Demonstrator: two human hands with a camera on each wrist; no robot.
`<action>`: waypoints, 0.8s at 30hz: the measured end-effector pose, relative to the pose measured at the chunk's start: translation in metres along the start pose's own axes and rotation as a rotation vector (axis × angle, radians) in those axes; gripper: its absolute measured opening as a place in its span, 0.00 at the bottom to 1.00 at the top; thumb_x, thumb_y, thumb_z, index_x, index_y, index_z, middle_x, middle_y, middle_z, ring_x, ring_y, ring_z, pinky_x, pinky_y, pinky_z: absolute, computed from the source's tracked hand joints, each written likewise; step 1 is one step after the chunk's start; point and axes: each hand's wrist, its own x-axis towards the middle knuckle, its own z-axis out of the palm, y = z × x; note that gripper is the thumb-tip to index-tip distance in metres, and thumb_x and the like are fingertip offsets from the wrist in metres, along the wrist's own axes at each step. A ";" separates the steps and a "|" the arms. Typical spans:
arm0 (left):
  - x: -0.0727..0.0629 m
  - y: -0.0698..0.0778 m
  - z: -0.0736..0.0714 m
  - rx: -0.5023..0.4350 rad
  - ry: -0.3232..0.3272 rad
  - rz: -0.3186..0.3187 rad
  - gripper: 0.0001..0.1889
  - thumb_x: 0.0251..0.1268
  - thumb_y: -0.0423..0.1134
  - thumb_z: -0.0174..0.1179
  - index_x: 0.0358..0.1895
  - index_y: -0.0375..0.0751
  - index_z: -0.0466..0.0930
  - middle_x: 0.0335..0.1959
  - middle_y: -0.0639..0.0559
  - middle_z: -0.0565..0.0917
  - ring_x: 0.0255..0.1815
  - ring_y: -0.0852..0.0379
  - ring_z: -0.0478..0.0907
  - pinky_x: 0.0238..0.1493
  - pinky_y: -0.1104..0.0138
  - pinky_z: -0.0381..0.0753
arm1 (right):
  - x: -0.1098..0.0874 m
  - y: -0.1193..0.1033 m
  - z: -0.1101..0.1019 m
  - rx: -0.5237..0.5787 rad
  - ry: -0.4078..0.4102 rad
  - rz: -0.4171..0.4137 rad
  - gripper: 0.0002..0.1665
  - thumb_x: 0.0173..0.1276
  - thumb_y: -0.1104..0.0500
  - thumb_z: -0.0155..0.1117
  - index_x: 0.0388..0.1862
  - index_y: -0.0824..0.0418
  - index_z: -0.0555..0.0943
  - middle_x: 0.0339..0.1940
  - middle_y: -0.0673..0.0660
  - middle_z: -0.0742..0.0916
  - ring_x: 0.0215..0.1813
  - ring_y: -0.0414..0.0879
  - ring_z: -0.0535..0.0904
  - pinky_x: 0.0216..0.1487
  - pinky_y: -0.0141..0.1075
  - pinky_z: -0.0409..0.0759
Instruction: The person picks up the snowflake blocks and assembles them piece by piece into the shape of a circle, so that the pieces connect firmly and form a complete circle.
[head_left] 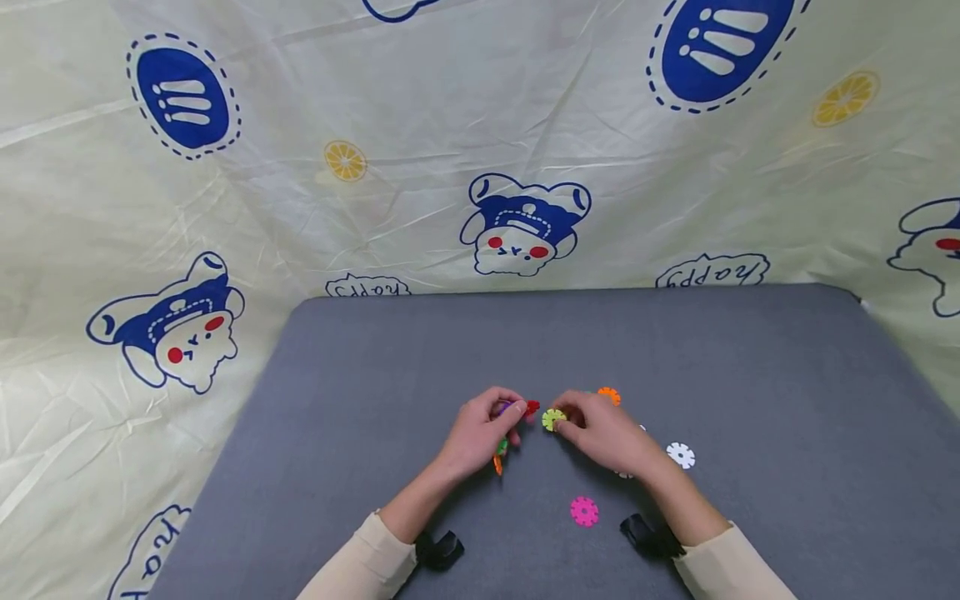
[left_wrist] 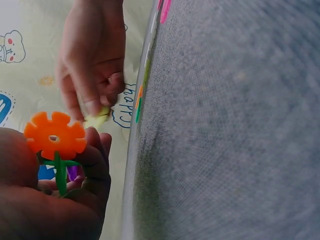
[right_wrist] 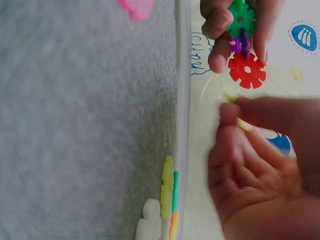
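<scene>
My left hand (head_left: 478, 432) grips a joined chain of slotted plastic flower discs above the table. Its orange disc (left_wrist: 55, 135) shows at one end in the left wrist view. In the right wrist view, the green disc (right_wrist: 242, 22), purple disc (right_wrist: 240, 46) and red disc (right_wrist: 247, 71) follow one another. Close by on the right, my right hand (head_left: 606, 433) pinches a yellow disc (head_left: 553, 419) between thumb and fingers. A small gap separates the yellow disc from the red end of the chain.
On the grey table (head_left: 390, 358), a pink disc (head_left: 584, 512) lies nearer me. A white disc (head_left: 681, 455) is right of my right hand, and an orange disc (head_left: 610, 395) lies behind it. Other discs are partly hidden by that hand. A printed cloth (head_left: 420, 225) hangs beyond.
</scene>
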 end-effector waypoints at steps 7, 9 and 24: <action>0.002 0.000 0.002 0.024 -0.060 0.025 0.13 0.73 0.49 0.53 0.48 0.45 0.77 0.36 0.48 0.85 0.26 0.50 0.79 0.25 0.68 0.72 | 0.000 -0.005 -0.006 0.366 0.192 0.111 0.16 0.67 0.61 0.65 0.52 0.64 0.77 0.34 0.57 0.84 0.32 0.50 0.83 0.33 0.38 0.82; 0.002 0.000 0.003 0.019 -0.058 0.022 0.12 0.73 0.48 0.53 0.48 0.45 0.77 0.36 0.47 0.85 0.27 0.50 0.79 0.26 0.68 0.72 | 0.000 -0.006 -0.006 0.419 0.192 0.133 0.16 0.67 0.60 0.64 0.52 0.65 0.77 0.34 0.59 0.85 0.32 0.54 0.83 0.34 0.41 0.83; -0.008 0.024 0.001 0.020 -0.063 0.035 0.11 0.75 0.40 0.50 0.49 0.37 0.76 0.38 0.39 0.83 0.31 0.38 0.78 0.26 0.70 0.70 | 0.000 -0.007 -0.003 0.498 0.142 0.166 0.11 0.67 0.63 0.63 0.48 0.64 0.81 0.32 0.59 0.86 0.31 0.56 0.83 0.33 0.45 0.83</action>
